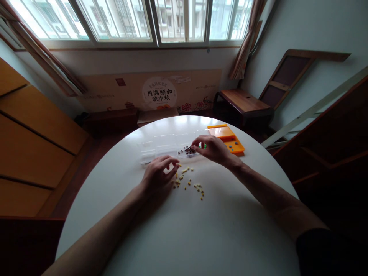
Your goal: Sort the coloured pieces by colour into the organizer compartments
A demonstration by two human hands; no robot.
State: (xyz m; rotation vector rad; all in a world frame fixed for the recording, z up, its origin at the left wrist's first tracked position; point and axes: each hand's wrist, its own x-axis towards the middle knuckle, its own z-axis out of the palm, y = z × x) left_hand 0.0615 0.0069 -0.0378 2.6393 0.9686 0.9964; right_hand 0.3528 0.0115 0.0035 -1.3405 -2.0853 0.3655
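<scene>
My left hand (158, 174) rests on the white round table (201, 230), fingers curled together with the tips pinched at the near edge of a scatter of small yellow pieces (189, 182). Whether a piece sits between the fingertips I cannot tell; they are too small here. The yellow pieces lie just to the right of those fingertips and trail away toward me and to the right.

My right hand (212, 148) is further out, fingers bunched over a little heap of dark brown pieces (188, 150) in the clear compartment tray (155, 147), whose long axis runs left to right across the table. An orange board (230, 138) lies just beyond that hand.

So the left hand is nearer the yellow pieces, the right nearer the brown.
</scene>
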